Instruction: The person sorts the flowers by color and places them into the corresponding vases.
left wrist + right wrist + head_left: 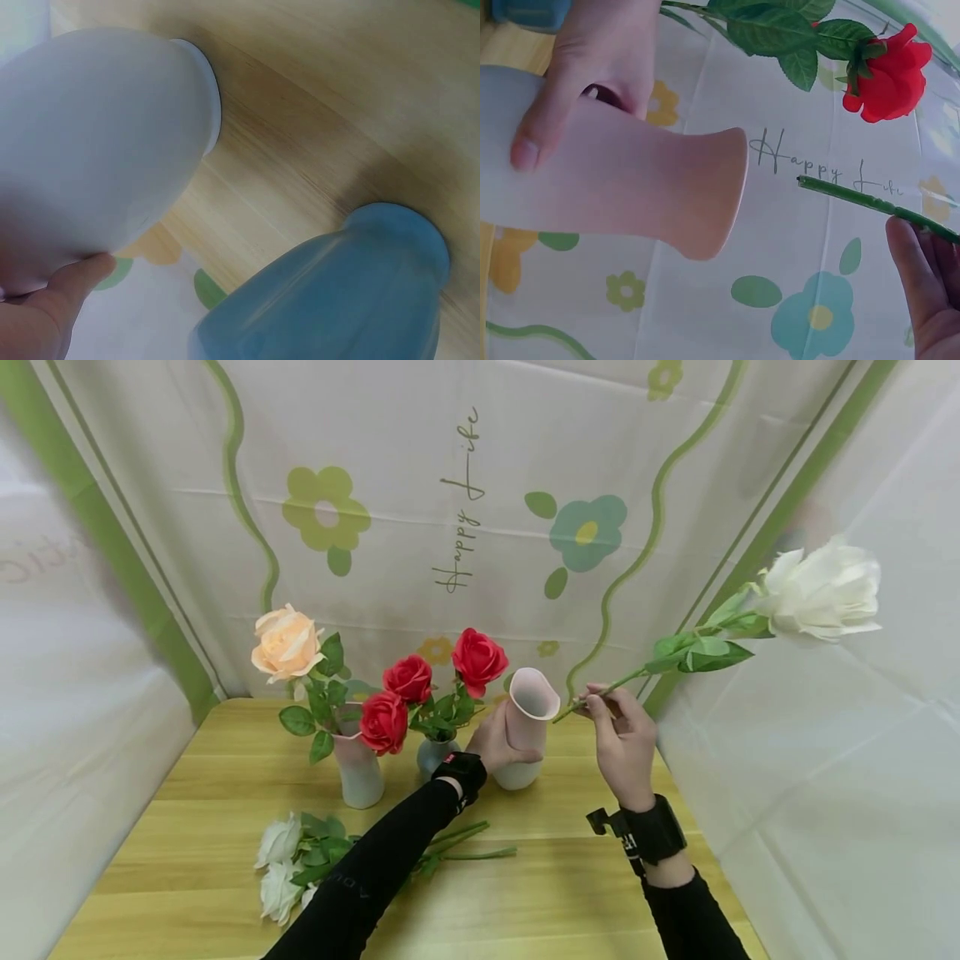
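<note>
Vase [528, 732], flared, perhaps ceramic: left hand [492, 744] grips it, right hand [624, 741] pinches white rose [821, 592]

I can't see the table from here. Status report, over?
Left hand grips the rightmost vase. Right hand holds a white rose by its stem. Stem's end outside the vase, nothing seen between.
</note>
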A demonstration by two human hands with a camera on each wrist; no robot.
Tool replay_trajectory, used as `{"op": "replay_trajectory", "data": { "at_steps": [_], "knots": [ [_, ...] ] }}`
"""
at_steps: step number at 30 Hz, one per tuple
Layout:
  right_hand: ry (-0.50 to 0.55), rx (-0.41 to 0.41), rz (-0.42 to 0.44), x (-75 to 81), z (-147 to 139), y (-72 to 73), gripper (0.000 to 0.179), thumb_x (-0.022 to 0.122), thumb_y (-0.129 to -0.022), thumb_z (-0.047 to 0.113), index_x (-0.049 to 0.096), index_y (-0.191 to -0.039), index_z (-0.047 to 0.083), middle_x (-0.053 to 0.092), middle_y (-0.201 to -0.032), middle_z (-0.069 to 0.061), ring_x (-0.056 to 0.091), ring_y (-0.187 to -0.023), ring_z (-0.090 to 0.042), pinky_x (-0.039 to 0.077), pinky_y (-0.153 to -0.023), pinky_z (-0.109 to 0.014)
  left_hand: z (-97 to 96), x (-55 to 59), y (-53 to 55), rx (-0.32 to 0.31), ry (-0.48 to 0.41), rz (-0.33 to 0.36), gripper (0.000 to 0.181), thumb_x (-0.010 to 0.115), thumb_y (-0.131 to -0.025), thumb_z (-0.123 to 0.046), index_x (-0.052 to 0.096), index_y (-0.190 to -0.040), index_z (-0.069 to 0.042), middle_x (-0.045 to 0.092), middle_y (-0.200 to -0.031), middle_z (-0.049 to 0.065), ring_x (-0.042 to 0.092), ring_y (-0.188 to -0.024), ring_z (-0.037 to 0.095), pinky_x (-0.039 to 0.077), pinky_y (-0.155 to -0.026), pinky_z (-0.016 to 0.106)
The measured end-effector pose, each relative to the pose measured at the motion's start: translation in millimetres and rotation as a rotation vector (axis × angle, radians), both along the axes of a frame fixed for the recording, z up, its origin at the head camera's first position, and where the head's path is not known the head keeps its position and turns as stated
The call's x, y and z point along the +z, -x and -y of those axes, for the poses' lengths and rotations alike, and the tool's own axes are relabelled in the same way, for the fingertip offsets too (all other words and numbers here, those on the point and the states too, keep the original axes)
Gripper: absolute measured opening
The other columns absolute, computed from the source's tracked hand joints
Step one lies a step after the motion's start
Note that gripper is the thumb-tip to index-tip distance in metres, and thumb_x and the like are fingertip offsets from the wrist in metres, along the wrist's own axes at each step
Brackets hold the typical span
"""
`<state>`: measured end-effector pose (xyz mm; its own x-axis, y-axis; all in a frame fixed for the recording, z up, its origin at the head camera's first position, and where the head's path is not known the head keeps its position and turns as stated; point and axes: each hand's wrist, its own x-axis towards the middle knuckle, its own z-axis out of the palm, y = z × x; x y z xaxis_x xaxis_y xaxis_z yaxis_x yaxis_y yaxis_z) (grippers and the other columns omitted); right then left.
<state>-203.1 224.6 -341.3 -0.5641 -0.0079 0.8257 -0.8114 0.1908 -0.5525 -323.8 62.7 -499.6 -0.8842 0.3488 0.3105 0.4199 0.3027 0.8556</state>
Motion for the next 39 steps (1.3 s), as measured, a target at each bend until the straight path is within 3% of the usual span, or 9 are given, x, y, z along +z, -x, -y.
{"op": "replay_trajectory", "data": {
  "at_steps": [5,10,15,19,24,28,36,39],
  "knots": [
    [0.051,-0.008,0.012,-1.8,5.8,5.3,0.02,0.048,-0.091,-0.026,0.056,-0.109,-0.023,0.055,-0.096,-0.038,0.062,-0.087,-0.04,0.055,-0.081,-0.041,-0.5,0.2,0.4,0.004,0.01,-0.003,0.107,0.094,-0.063,-0.039,0.033,-0.149,-0.016,0.054,-0.132,0.002,0.054,-0.119,0.017,0.045,-0.1,0.038],
    [0.055,-0.036,0.047,-14.9,8.8,17.2,0.02,0.049,-0.092,-0.022,0.057,-0.11,-0.021,0.057,-0.098,-0.037,0.063,-0.09,-0.041,0.055,-0.082,-0.044,-0.8,1.8,-0.8,-0.005,0.015,0.02,0.107,0.094,-0.063,-0.037,0.032,-0.149,-0.016,0.053,-0.134,0.0,0.053,-0.12,0.015,0.043,-0.102,0.036],
    [-0.037,-0.068,0.06,-33.2,8.5,33.4,0.02,0.051,-0.092,-0.021,0.061,-0.109,-0.017,0.061,-0.097,-0.03,0.062,-0.086,-0.048,0.055,-0.079,-0.045,-0.4,3.1,-2.3,-0.022,0.007,0.019,0.107,0.094,-0.065,-0.035,0.032,-0.149,-0.014,0.051,-0.135,0.002,0.052,-0.122,0.016,0.043,-0.102,0.037],
    [-0.129,-0.093,0.094,-49.4,3.4,49.4,0.017,0.055,-0.093,-0.015,0.065,-0.107,-0.011,0.063,-0.098,-0.029,0.064,-0.083,-0.042,0.057,-0.076,-0.04,0.1,2.5,-1.9,-0.025,0.008,0.011,0.107,0.093,-0.066,-0.035,0.03,-0.15,-0.014,0.05,-0.136,0.003,0.052,-0.122,0.018,0.043,-0.102,0.038],
    [-0.297,-0.189,0.122,-52.9,0.4,61.4,0.015,0.059,-0.097,0.0,0.069,-0.107,-0.005,0.068,-0.099,-0.016,0.066,-0.088,-0.029,0.054,-0.079,-0.034,0.9,2.3,-1.4,-0.016,0.016,0.025,0.108,0.092,-0.066,-0.038,0.029,-0.15,-0.015,0.05,-0.136,0.003,0.052,-0.122,0.018,0.044,-0.101,0.038],
    [-0.398,-0.234,0.117,-50.5,1.2,66.9,0.016,0.059,-0.099,0.006,0.071,-0.107,-0.002,0.069,-0.097,-0.011,0.066,-0.09,-0.025,0.053,-0.078,-0.038,1.0,1.1,-1.1,-0.02,0.007,0.042,0.107,0.092,-0.066,-0.04,0.03,-0.15,-0.017,0.05,-0.136,0.002,0.052,-0.121,0.017,0.044,-0.101,0.037],
    [-0.452,-0.267,0.134,-53.8,3.3,74.9,0.013,0.065,-0.094,0.002,0.071,-0.103,-0.006,0.068,-0.091,-0.012,0.062,-0.079,-0.023,0.052,-0.067,-0.044,1.0,-1.1,-1.0,-0.028,-0.008,0.026,0.106,0.091,-0.067,-0.04,0.03,-0.15,-0.016,0.05,-0.135,0.002,0.052,-0.121,0.018,0.044,-0.101,0.04],
    [-0.43,-0.295,0.134,-56.8,2.6,74.9,0.018,0.068,-0.091,0.0,0.07,-0.107,-0.008,0.068,-0.092,-0.015,0.061,-0.083,-0.028,0.05,-0.074,-0.047,1.3,0.1,-0.6,-0.03,0.0,0.02,0.107,0.091,-0.068,-0.04,0.029,-0.151,-0.017,0.05,-0.135,0.003,0.052,-0.121,0.019,0.045,-0.1,0.04]
  ]
}}
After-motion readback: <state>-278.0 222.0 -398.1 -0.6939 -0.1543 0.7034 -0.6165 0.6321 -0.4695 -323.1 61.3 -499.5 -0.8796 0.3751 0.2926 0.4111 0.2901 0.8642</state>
